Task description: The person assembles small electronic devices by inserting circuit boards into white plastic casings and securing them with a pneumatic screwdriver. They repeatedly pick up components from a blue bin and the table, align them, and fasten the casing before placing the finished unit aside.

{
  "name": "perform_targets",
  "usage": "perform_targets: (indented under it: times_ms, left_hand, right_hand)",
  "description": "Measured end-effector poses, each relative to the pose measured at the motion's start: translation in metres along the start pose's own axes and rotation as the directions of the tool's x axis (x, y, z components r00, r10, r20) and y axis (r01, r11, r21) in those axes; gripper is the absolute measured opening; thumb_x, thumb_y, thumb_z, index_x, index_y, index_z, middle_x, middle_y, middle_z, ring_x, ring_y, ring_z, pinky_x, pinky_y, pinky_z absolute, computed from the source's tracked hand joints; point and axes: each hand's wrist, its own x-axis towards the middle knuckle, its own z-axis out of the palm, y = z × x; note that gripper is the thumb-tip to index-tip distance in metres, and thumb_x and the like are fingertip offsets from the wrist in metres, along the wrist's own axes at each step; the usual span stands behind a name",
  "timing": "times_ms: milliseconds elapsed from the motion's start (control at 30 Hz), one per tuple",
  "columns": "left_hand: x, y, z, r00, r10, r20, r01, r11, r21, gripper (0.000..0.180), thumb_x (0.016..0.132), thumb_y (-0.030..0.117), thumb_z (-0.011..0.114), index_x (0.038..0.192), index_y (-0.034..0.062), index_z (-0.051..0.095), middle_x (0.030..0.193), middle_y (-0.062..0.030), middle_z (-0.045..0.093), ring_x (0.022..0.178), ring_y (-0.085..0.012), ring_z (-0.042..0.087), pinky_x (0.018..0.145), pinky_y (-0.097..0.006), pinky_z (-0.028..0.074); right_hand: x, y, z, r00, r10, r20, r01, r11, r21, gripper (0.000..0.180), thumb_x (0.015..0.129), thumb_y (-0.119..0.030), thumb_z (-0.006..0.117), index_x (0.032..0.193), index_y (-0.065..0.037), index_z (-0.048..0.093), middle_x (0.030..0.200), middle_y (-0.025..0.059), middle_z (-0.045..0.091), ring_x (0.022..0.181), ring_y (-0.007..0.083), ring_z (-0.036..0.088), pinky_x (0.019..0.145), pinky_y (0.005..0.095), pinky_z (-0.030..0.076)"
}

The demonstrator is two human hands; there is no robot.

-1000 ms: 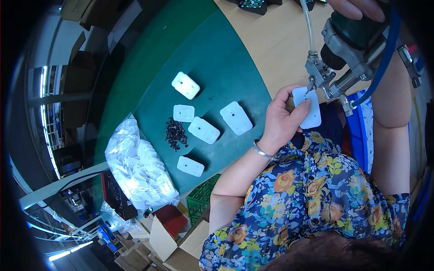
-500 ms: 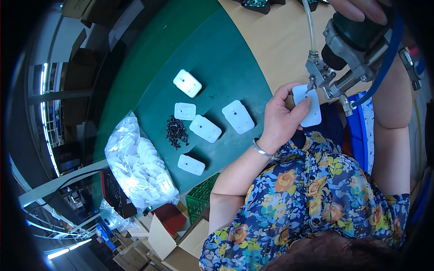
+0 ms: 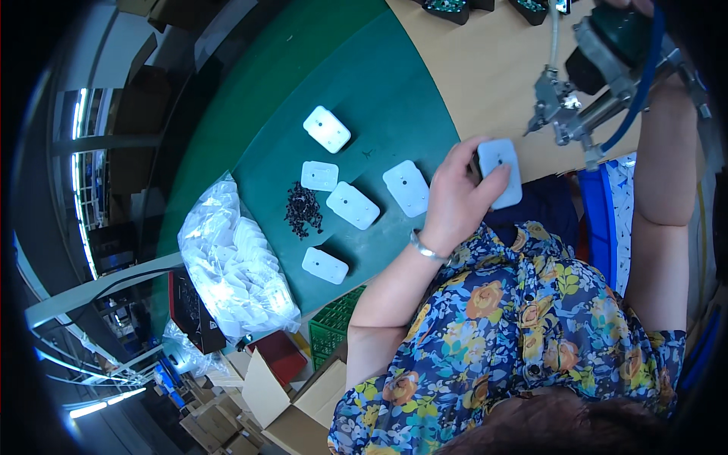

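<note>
My left hand (image 3: 455,193) holds a white rounded plastic cover (image 3: 501,171) at the near edge of the wooden table (image 3: 485,83). My right hand (image 3: 633,6), mostly cut off at the top rim, grips a dark green powered screwdriver (image 3: 599,68) with a blue hose. Its metal tip hangs just above and right of the cover, apart from it. Several more white covers (image 3: 407,188) lie on the green mat (image 3: 356,83) to the left, beside a small pile of black screws (image 3: 302,208).
A clear plastic bag of white parts (image 3: 231,265) sits at the mat's left end. Below it are a green crate (image 3: 334,322), a red box (image 3: 279,355) and cardboard boxes (image 3: 265,394). A blue bin (image 3: 599,220) stands by my right arm. Dark parts (image 3: 447,6) line the far table edge.
The screwdriver has lifted off the cover and moved up and right. My left hand still holds the cover in much the same place.
</note>
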Motion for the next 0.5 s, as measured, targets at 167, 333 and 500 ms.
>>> perform_targets:
  times_ms: [167,333,500]
  left_hand:
    - [-0.016,-0.001,0.005,0.966,-0.238,0.097,0.255,0.937,-0.240,0.036,0.084,0.013,0.059,0.116,0.0014,0.047,0.093,-0.0065,0.060,0.071,-0.0126,0.062,0.053,-0.022,0.051]
    - [-0.004,-0.009,0.015,0.959,-0.236,0.156,0.282,0.817,-0.502,0.031,0.088,0.013,0.053,0.116,0.0008,0.046,0.090,-0.0095,0.060,0.066,-0.0164,0.062,0.050,-0.023,0.050]
    - [0.010,-0.012,0.023,0.970,-0.212,0.120,0.242,0.785,-0.570,0.032,0.089,0.012,0.052,0.118,-0.0006,0.044,0.095,-0.0108,0.059,0.071,-0.0173,0.063,0.053,-0.022,0.053]
  right_hand:
    - [-0.001,-0.001,0.002,0.999,0.031,-0.018,-0.032,0.999,-0.029,0.039,0.083,-0.019,0.061,0.114,-0.001,0.046,0.084,0.0091,0.058,0.068,0.0160,0.059,0.064,0.0284,0.052]
    - [-0.003,-0.003,0.002,0.999,0.037,-0.015,-0.038,0.999,-0.039,0.038,0.083,-0.019,0.061,0.113,-0.001,0.046,0.085,0.0092,0.059,0.069,0.0160,0.059,0.065,0.0286,0.052]
    - [-0.008,-0.006,0.001,0.999,0.030,-0.013,-0.031,0.998,-0.059,0.038,0.083,-0.019,0.061,0.113,-0.001,0.047,0.085,0.0093,0.059,0.070,0.0160,0.059,0.066,0.0287,0.052]
